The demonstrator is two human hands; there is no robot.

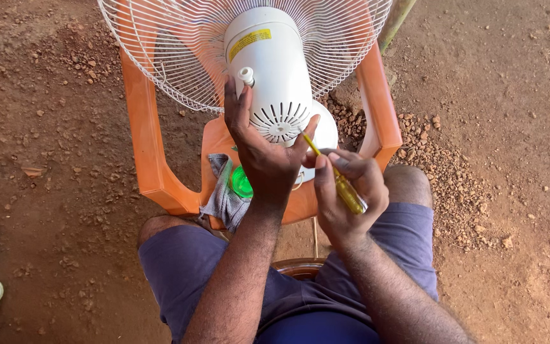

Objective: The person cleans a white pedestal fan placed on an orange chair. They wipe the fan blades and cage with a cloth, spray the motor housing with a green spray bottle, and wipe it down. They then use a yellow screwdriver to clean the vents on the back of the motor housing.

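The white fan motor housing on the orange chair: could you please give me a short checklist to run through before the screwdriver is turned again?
1. White plastic fan motor housing steadied: ok, the left hand rests against its rear.
2. Yellow-handled screwdriver gripped: ok, the right hand is closed around the handle.
3. Tip seated in a screw: cannot tell, the left hand hides the tip.
4. Fan supported: ok, it lies with its white wire grille on the orange plastic chair.
5. Seat free of clutter: not ok, a grey cloth and a green round object lie beside the housing.
6. Left fingers away from the shaft: cannot tell.
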